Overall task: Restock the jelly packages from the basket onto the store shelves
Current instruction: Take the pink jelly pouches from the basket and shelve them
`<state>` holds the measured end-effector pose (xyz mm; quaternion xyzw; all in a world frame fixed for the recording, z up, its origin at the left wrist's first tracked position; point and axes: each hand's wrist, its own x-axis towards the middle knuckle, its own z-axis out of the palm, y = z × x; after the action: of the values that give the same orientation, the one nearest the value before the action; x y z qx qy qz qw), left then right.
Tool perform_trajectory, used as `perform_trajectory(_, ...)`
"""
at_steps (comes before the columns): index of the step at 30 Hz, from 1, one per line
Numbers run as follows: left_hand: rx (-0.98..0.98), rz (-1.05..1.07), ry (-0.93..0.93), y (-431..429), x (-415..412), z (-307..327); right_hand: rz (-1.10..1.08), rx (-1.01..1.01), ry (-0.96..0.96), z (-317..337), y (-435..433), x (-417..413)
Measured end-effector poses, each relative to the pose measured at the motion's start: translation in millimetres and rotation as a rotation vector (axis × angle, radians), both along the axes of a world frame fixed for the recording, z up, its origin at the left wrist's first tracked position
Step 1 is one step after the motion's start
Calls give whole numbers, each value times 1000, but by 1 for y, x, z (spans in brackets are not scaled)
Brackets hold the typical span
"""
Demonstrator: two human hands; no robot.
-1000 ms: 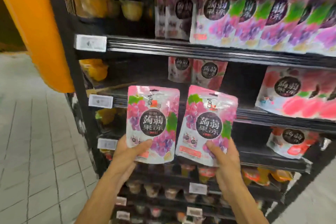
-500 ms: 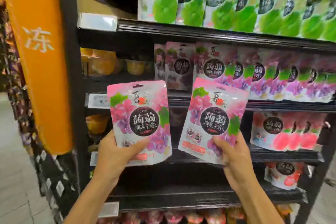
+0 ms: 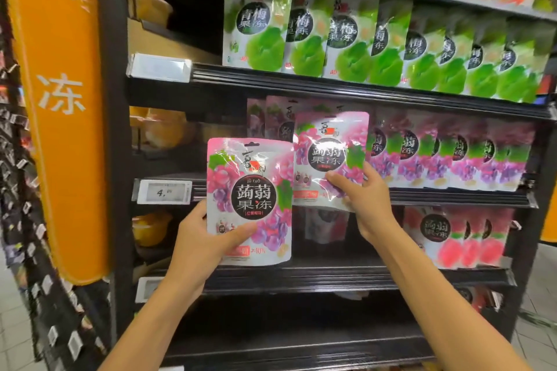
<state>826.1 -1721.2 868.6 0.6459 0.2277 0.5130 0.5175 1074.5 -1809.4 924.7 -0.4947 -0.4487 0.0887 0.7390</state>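
I am holding a glossy pink-and-purple plastic grape jelly pouch (image 3: 331, 156) in my right hand (image 3: 364, 202), thumb pressing across its lower front and fingers curling behind, and I am raising it against the black metal middle shelf (image 3: 452, 199), just left of the standing row of matching grape pouches (image 3: 452, 156). My left hand (image 3: 199, 238) is gripping a second, identical pink grape pouch (image 3: 250, 202) by its lower left corner, nearer to me and lower; its right edge is overlapping the first pouch in my view, though I cannot tell whether they are touching. The basket is not showing.

As I am judging it, I am pinching the right pouch low down, so its slick, floppy top could be folding back or catching under the shelf above (image 3: 361, 90) as I am pushing it in. Two shadowed grape pouches (image 3: 271, 117) are standing further back in the gap, and shoving hard could be tipping them over. The row beside is leaning pack on pack, so a knock from my knuckles could be sending the nearest ones off the lip. My left hold is only a corner grip on smooth film, so that pouch could be slipping while I am watching the right. Bright green plastic pouches (image 3: 361, 30) above and peach-pink plastic pouches (image 3: 458, 235) below are other flavours, so aiming at the wrong tier would be mis-stocking
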Motion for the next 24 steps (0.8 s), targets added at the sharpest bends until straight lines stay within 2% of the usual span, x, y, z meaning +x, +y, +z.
perform_trajectory(10,-19,12,30,3,7,12,-27,-18,-55,29,52,2)
perform_trajectory(14,-12,25,40,8,6,14,-133,-123,-90,29,65,7)
perform_trajectory(18,-22,46,30,15,7,14,-198,-197,-246,29,67,13)
perform_trajectory(24,-46,56,17,17,14,10,-154,-353,-411,39,46,25)
